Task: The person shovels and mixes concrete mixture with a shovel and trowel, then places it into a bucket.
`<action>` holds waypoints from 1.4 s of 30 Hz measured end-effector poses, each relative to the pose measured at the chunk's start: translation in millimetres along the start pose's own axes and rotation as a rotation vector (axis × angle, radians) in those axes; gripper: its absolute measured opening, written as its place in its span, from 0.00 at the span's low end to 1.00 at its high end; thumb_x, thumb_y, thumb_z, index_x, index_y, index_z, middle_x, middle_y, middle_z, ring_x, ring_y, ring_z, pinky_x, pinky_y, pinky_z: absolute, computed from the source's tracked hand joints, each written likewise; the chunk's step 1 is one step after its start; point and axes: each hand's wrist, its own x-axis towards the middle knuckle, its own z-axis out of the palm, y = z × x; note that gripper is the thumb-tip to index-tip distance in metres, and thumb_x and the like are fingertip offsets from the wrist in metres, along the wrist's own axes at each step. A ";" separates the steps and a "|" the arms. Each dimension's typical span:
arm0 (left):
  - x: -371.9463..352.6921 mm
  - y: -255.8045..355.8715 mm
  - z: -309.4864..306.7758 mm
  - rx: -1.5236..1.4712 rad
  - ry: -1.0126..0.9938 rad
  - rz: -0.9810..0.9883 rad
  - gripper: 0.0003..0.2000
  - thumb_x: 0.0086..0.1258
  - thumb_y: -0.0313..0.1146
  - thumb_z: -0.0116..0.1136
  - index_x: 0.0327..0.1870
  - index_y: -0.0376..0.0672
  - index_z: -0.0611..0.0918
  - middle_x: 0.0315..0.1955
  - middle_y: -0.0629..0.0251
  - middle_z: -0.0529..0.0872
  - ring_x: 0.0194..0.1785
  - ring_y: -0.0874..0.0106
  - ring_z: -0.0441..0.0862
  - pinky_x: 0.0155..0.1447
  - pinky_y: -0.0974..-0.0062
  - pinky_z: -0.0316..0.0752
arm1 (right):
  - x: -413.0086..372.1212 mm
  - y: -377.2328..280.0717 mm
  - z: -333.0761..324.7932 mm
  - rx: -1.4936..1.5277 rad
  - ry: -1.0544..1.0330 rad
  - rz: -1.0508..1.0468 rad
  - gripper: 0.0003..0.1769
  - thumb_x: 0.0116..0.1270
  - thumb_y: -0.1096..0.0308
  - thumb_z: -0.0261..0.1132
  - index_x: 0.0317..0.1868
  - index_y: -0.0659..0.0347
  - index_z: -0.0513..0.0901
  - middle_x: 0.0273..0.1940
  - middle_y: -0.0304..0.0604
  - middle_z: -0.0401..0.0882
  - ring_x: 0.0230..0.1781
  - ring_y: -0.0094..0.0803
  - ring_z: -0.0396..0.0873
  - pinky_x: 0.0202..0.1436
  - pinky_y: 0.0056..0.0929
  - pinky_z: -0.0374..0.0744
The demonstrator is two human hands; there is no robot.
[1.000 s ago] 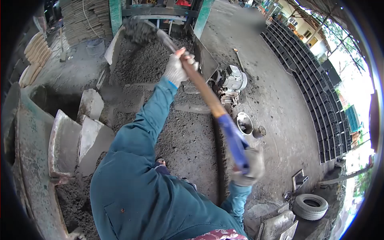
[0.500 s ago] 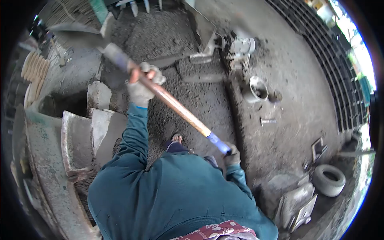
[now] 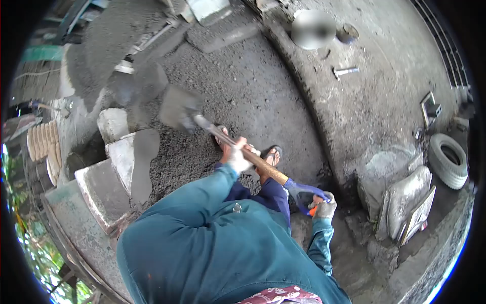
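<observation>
A shovel [image 3: 271,171] with a wooden shaft and a blue handle slants across the front of my legs in the head view. My left hand [image 3: 238,158], in a pale glove with bare fingertips, wraps round the shaft partway down. At the handle end, my right hand [image 3: 325,206], also gloved, is closed on the blue grip. The motion-blurred blade [image 3: 177,107] is at the far left end, low over dark, gritty material [image 3: 174,164]. My sandalled feet [image 3: 271,156] stand on either side of the shaft.
Broken slabs [image 3: 98,190] lean at the left. Beyond the raised concrete edge on the right lie a hammer [image 3: 346,72], a bucket [image 3: 313,29] blurred on top, and a tyre [image 3: 448,161]. Flat sacks or boards [image 3: 409,200] stack near the tyre. A metal bar [image 3: 152,38] lies ahead.
The shovel blade has come down from raised at the upper left to near my feet. My left hand has drawn closer to my body, and the view has shifted with my head.
</observation>
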 end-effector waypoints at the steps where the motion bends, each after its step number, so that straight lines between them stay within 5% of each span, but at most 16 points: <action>1: 31.7 -37.7 -12.9 0.069 0.171 -0.103 0.13 0.70 0.40 0.64 0.30 0.49 0.73 0.19 0.69 0.72 0.23 0.69 0.74 0.40 0.58 0.77 | -8.5 11.8 -5.2 -0.065 0.072 0.024 0.08 0.56 0.77 0.68 0.38 0.64 0.81 0.26 0.42 0.81 0.17 0.29 0.77 0.20 0.29 0.75; 7: 92.1 -203.9 -61.5 0.282 0.350 -0.695 0.07 0.72 0.36 0.60 0.39 0.53 0.72 0.22 0.64 0.75 0.25 0.62 0.76 0.44 0.44 0.78 | -66.3 68.2 -105.2 -0.198 0.545 0.091 0.11 0.51 0.79 0.67 0.38 0.67 0.81 0.30 0.40 0.83 0.30 0.27 0.80 0.37 0.24 0.79; 11: 119.2 -234.7 -64.7 0.310 0.413 -0.742 0.07 0.72 0.33 0.59 0.40 0.56 0.72 0.22 0.68 0.73 0.25 0.64 0.76 0.44 0.45 0.79 | -55.9 72.3 -99.9 -0.167 0.564 0.068 0.10 0.53 0.79 0.66 0.38 0.67 0.79 0.32 0.41 0.83 0.30 0.28 0.81 0.36 0.25 0.79; 14: 182.7 -168.1 -73.1 0.341 0.377 -0.645 0.05 0.72 0.33 0.56 0.37 0.55 0.73 0.23 0.65 0.74 0.24 0.64 0.74 0.38 0.47 0.77 | -5.6 78.1 -12.9 -0.235 0.505 0.083 0.10 0.56 0.78 0.68 0.39 0.68 0.80 0.31 0.41 0.82 0.28 0.29 0.81 0.33 0.27 0.80; 15: 221.4 -133.8 -87.5 0.228 0.186 -0.361 0.08 0.73 0.37 0.56 0.32 0.53 0.73 0.25 0.62 0.76 0.24 0.63 0.75 0.37 0.46 0.76 | 16.8 92.7 21.7 -0.252 0.492 0.069 0.10 0.57 0.78 0.69 0.40 0.68 0.81 0.31 0.41 0.82 0.28 0.29 0.81 0.32 0.28 0.80; 16: 253.7 -97.4 -101.5 0.261 0.104 -0.408 0.13 0.74 0.41 0.57 0.27 0.50 0.72 0.26 0.59 0.77 0.25 0.61 0.77 0.37 0.46 0.77 | 21.9 51.4 91.9 -0.094 0.393 0.270 0.12 0.57 0.77 0.71 0.43 0.68 0.82 0.31 0.41 0.82 0.29 0.30 0.82 0.31 0.30 0.81; 17: 204.4 -28.3 -16.5 0.336 0.332 -0.399 0.16 0.74 0.46 0.58 0.30 0.47 0.71 0.25 0.59 0.77 0.24 0.60 0.78 0.37 0.47 0.78 | 49.5 91.8 114.8 0.043 0.199 0.311 0.14 0.58 0.79 0.69 0.46 0.68 0.82 0.33 0.42 0.83 0.31 0.30 0.82 0.33 0.29 0.82; 19: 258.2 65.4 -46.2 0.623 0.077 -0.078 0.19 0.74 0.52 0.57 0.38 0.44 0.73 0.26 0.59 0.78 0.28 0.60 0.79 0.35 0.56 0.79 | 76.7 106.4 227.3 0.092 0.153 0.197 0.14 0.59 0.79 0.70 0.47 0.68 0.81 0.36 0.41 0.83 0.32 0.28 0.81 0.37 0.27 0.81; 23: 230.4 212.5 0.9 0.737 0.215 -0.051 0.18 0.77 0.54 0.53 0.43 0.47 0.75 0.24 0.63 0.77 0.28 0.63 0.79 0.39 0.55 0.80 | 99.8 56.7 398.1 0.096 -0.141 0.017 0.16 0.59 0.72 0.75 0.45 0.66 0.81 0.30 0.38 0.82 0.28 0.26 0.81 0.29 0.27 0.77; 26: 183.2 291.0 -21.2 0.741 0.294 0.072 0.17 0.77 0.55 0.52 0.41 0.51 0.75 0.29 0.68 0.78 0.30 0.69 0.78 0.36 0.60 0.78 | 70.0 -3.9 440.8 0.342 -0.276 0.140 0.11 0.63 0.72 0.72 0.43 0.63 0.81 0.30 0.40 0.81 0.23 0.30 0.80 0.25 0.29 0.78; 28: 132.9 320.3 -59.8 0.839 0.234 0.099 0.13 0.77 0.50 0.55 0.39 0.52 0.74 0.31 0.73 0.77 0.30 0.74 0.77 0.32 0.65 0.76 | 65.3 -13.7 454.4 0.415 -0.212 0.115 0.11 0.63 0.73 0.72 0.42 0.65 0.79 0.27 0.41 0.80 0.19 0.30 0.78 0.20 0.30 0.77; 31: 61.0 337.6 -141.5 0.801 0.489 0.047 0.08 0.78 0.44 0.54 0.38 0.53 0.75 0.27 0.74 0.75 0.27 0.74 0.76 0.30 0.68 0.75 | 82.3 -32.8 461.9 0.478 -0.303 0.161 0.13 0.61 0.76 0.72 0.43 0.65 0.77 0.25 0.44 0.79 0.14 0.33 0.75 0.15 0.31 0.74; 33: 26.8 347.2 -222.2 0.669 0.723 -0.100 0.13 0.78 0.44 0.51 0.30 0.53 0.73 0.22 0.70 0.72 0.26 0.68 0.75 0.28 0.60 0.69 | 84.0 -59.1 457.5 0.472 -0.293 0.240 0.10 0.61 0.77 0.70 0.41 0.66 0.78 0.27 0.46 0.79 0.18 0.35 0.78 0.20 0.35 0.78; 35: -19.9 353.4 -307.7 0.533 0.881 -0.124 0.11 0.76 0.43 0.55 0.37 0.46 0.78 0.27 0.63 0.82 0.27 0.62 0.81 0.30 0.52 0.76 | 98.2 -2.6 441.7 0.395 -0.268 0.107 0.09 0.60 0.78 0.68 0.41 0.67 0.79 0.27 0.46 0.80 0.19 0.36 0.79 0.22 0.37 0.79; 38: -72.5 321.9 -274.9 0.812 1.016 -0.207 0.08 0.74 0.40 0.58 0.39 0.45 0.79 0.27 0.60 0.81 0.27 0.62 0.80 0.25 0.55 0.75 | 86.9 5.9 407.7 0.492 -0.430 0.238 0.11 0.60 0.77 0.71 0.43 0.65 0.80 0.29 0.41 0.80 0.24 0.33 0.79 0.26 0.33 0.78; 42: -83.1 323.7 -284.7 0.821 0.992 -0.364 0.07 0.76 0.35 0.48 0.35 0.50 0.77 0.24 0.61 0.78 0.25 0.63 0.78 0.24 0.55 0.75 | 113.9 -12.9 486.9 0.517 -0.236 0.208 0.13 0.60 0.77 0.71 0.44 0.63 0.79 0.24 0.40 0.75 0.20 0.35 0.77 0.23 0.35 0.77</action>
